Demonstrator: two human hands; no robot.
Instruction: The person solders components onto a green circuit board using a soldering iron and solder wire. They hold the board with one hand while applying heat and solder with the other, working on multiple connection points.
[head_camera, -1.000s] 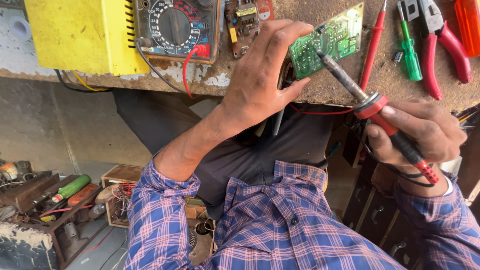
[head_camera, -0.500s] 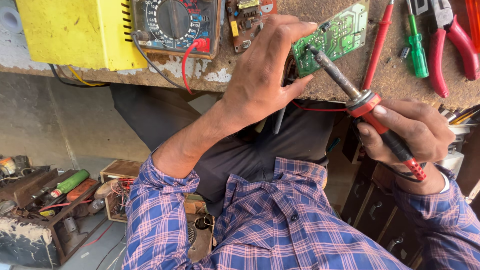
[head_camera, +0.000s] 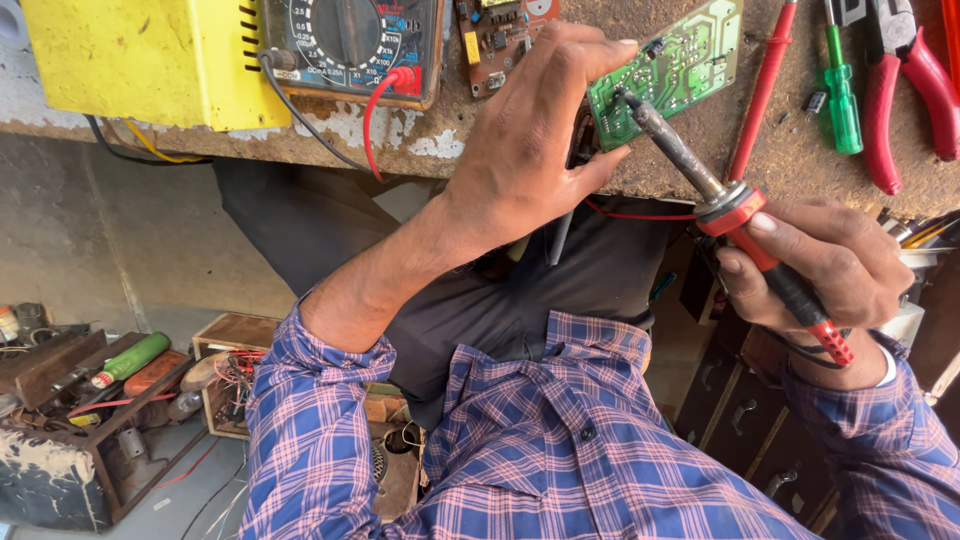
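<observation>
My left hand (head_camera: 530, 150) grips the near edge of a small green circuit board (head_camera: 690, 55) and holds it against the worn workbench top (head_camera: 780, 165). My right hand (head_camera: 830, 265) is closed around the red handle of a soldering iron (head_camera: 735, 215). The iron's dark metal tip touches the board's solder side near my left fingertips. A thin dark rod hangs down from under my left palm. Both sleeves are blue and pink plaid.
On the bench stand a yellow box (head_camera: 140, 55), an analogue multimeter (head_camera: 350, 40) with red and black leads, a brown circuit board (head_camera: 495, 35), a red probe (head_camera: 760, 90), a green screwdriver (head_camera: 843, 95) and red pliers (head_camera: 905, 90). A tool tray (head_camera: 90, 400) sits on the floor at left, dark drawers (head_camera: 740, 410) at right.
The board and iron sit slightly higher and further right in view. Both grips are unchanged, and the tip stays on the board.
</observation>
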